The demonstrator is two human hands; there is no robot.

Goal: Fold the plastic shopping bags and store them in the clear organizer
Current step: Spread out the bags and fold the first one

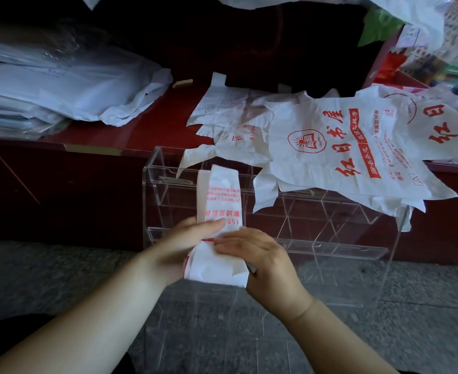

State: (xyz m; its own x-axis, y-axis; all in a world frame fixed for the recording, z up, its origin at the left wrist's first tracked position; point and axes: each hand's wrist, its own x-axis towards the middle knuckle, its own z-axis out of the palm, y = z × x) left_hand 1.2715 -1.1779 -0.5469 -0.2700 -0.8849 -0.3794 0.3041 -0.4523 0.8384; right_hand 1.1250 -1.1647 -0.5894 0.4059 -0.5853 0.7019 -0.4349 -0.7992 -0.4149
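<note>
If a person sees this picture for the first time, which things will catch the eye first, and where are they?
First comes the folded bag, a narrow white strip with red print, held between the left hand and the right hand at the lower centre. Behind it stands the clear organizer, in front of the dark red counter. On the counter's right part lie flat white bags with large red characters, overhanging the organizer's top.
</note>
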